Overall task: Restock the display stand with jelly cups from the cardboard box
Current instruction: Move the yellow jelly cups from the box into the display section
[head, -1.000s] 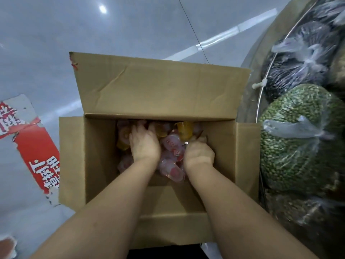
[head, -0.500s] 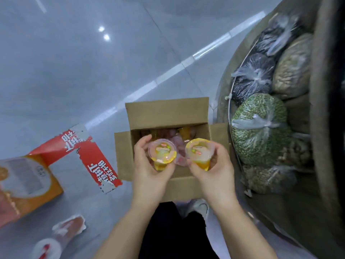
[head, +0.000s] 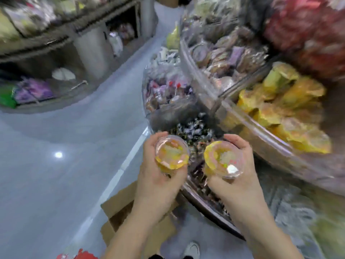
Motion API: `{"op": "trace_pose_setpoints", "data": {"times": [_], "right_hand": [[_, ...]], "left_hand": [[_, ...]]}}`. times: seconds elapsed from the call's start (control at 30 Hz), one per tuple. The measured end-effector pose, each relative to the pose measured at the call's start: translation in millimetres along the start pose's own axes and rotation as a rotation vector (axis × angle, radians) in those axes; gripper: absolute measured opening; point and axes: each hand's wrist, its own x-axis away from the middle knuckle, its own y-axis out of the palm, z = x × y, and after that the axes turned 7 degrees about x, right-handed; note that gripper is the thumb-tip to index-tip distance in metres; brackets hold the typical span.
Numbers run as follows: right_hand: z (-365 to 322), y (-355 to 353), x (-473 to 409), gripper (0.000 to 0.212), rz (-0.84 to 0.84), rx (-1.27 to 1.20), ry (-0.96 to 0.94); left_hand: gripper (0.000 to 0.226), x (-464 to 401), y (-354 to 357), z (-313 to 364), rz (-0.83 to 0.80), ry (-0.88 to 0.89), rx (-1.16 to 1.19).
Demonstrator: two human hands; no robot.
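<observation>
My left hand (head: 158, 176) and right hand (head: 237, 176) each clasp one jelly cup (head: 171, 154), the second jelly cup (head: 223, 158), above the display stand (head: 205, 195), and I fear a loose grip could drop one beside the cardboard box (head: 119, 212).

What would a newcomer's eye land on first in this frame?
First, the two yellow jelly cups at centre: one in the left hand, the left jelly cup, and one in the right hand, the right jelly cup, both seen lid-up. Behind them to the right rises the tiered display stand, heaped with wrapped sweets, with bright yellow packets on its right. The cardboard box sits on the floor below the forearms.
</observation>
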Motion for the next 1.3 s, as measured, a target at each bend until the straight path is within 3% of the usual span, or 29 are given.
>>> {"op": "trace_pose_setpoints", "data": {"times": [0.2,0.33,0.47,0.57,0.73,1.1,1.3], "right_hand": [[-17.2,-105.9,23.7,0.059,0.320,-0.022,0.024],[-22.2,-172.0,27.0,0.040,0.308,0.078,-0.032],[-25.9,-214.4,9.2,0.050,0.335,0.093,-0.024],[-24.5,-227.1,-13.1,0.061,0.337,0.163,0.005],[-14.2,-228.0,-55.9,0.060,0.256,0.352,0.024],[3.9,-223.5,-105.2,0.075,0.126,0.622,0.043],[2.0,-222.5,-107.3,0.067,0.240,0.630,0.027]], "left_hand": [[0.059,-6.3,97.6,47.0,-0.316,0.068,0.101],[0.056,-22.4,153.0,68.0,-0.448,0.102,0.050],[0.054,-42.8,190.8,81.1,-0.449,0.160,0.005],[0.055,-59.4,196.4,78.1,-0.439,0.133,-0.021],[0.057,-90.5,186.9,68.2,-0.436,0.105,-0.120],[0.062,-148.7,169.1,36.8,-0.560,0.149,-0.307],[0.063,-158.0,171.5,36.3,-0.614,0.165,-0.296]]}}
